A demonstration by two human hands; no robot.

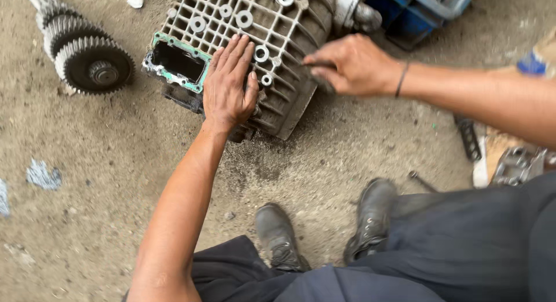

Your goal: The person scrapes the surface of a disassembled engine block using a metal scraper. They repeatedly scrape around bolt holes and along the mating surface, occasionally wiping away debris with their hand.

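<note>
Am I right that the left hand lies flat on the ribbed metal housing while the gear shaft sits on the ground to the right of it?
Not quite. The left hand does lie flat on the ribbed metal housing, but the gear shaft sits on the ground to the left of the housing, not the right. The head view shows it near the top left corner.

Dull, grimy ribbed cast-metal housing (pixel 278 58)

Viewpoint: head-worn camera, above the gearbox housing (pixel 243 53).
Facing: steeply down at the dirt floor (pixel 87 192).
Nearness: close, arm's reach.
Shared views: single view only.
</note>
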